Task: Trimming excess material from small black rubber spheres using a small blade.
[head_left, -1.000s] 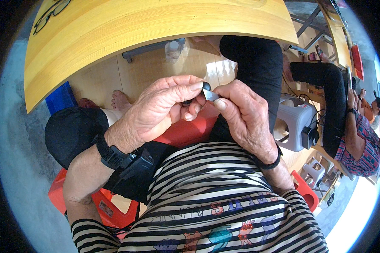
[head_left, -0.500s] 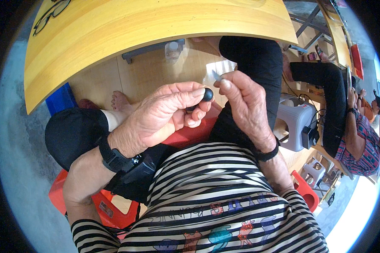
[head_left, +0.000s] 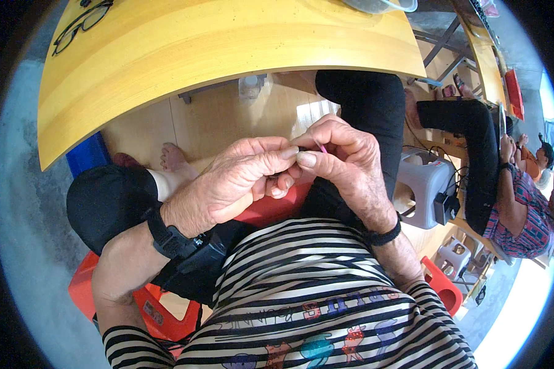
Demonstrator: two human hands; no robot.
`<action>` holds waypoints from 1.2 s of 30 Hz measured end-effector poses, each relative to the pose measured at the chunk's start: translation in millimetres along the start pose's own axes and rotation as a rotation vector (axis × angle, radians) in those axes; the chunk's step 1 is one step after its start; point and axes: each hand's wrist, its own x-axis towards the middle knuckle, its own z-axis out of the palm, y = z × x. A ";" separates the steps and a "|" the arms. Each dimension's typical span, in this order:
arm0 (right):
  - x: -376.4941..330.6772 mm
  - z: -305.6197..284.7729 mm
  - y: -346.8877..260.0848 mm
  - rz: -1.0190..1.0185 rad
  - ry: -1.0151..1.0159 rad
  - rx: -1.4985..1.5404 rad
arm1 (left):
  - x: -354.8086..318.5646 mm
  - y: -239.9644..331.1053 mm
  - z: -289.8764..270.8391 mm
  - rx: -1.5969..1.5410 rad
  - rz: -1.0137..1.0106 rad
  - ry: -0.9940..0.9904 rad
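Note:
My left hand [head_left: 240, 175] is closed, thumb and fingertips pinched together above my lap. Half a second ago a small black ball showed in that pinch; now the fingers of both hands cover nearly all of it. Close against it, my right hand [head_left: 345, 157] pinches a slim pointed tool [head_left: 322, 147], of which only a short pink piece shows between thumb and forefinger. The thumb tips of the two hands meet or nearly meet. Where the tool's tip lies is hidden behind my fingers.
A yellow wooden table [head_left: 228, 46] curves across in front of me, with black-framed glasses [head_left: 83, 27] and a clear plastic bowl [head_left: 378, 5] on it. To my right stand a grey stool [head_left: 421, 184] with a black adapter [head_left: 446, 208] and a seated person [head_left: 520, 209]. Beneath me is a red stool [head_left: 160, 313].
My right hand has moved left and down until it meets my left hand. The black ball and the tool's pale pointed tip are now covered. The clear bowl has come into view.

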 end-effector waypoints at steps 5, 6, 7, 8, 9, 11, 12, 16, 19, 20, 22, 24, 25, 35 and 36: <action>-0.2 2.8 -10.9 0.173 -0.054 0.394 | -1.4 0.0 -0.7 0.029 -0.016 -0.010; 0.0 2.4 -9.3 0.168 -0.057 0.390 | -1.6 -0.2 -1.4 0.032 -0.010 -0.013; 0.0 1.6 -5.5 0.153 -0.060 0.344 | -1.8 -0.4 -2.2 0.017 -0.015 -0.025; -0.1 1.1 -4.1 0.138 -0.063 0.297 | -1.9 -0.2 -2.7 0.002 -0.019 -0.037; -0.2 2.9 -12.8 0.182 -0.063 0.361 | -1.5 0.0 -2.4 0.003 -0.018 -0.038; -1.1 3.2 -8.3 0.162 -0.046 0.266 | -0.9 -1.4 -4.5 0.004 -0.016 -0.034; -1.2 3.6 -6.7 0.147 -0.028 0.178 | -0.9 -1.6 -5.4 0.002 -0.020 -0.023; -1.0 7.6 -0.5 0.062 0.026 0.111 | -1.2 -2.0 -5.9 0.003 -0.021 0.028; -1.7 6.1 -5.1 0.164 0.026 0.149 | -0.4 -0.9 -5.5 0.016 0.008 0.009; -2.0 6.4 -5.5 0.168 0.024 0.151 | -1.2 0.1 -3.8 0.040 0.021 0.014; -2.0 5.7 -4.2 0.040 0.017 0.050 | 0.0 2.3 -2.2 0.060 0.026 0.018; 1.7 5.3 -0.4 -0.094 0.030 -0.049 | 0.0 4.1 -1.1 0.056 0.037 0.000; 2.2 3.8 -1.2 -0.119 0.012 -0.081 | -0.7 3.8 0.1 0.053 0.036 0.004; 7.5 -9.3 -9.0 -0.241 -0.004 -0.207 | -0.7 4.2 1.5 0.016 0.043 0.035; 6.9 -8.6 -9.7 -0.240 -0.004 -0.205 | -0.7 3.4 1.1 0.024 0.043 0.054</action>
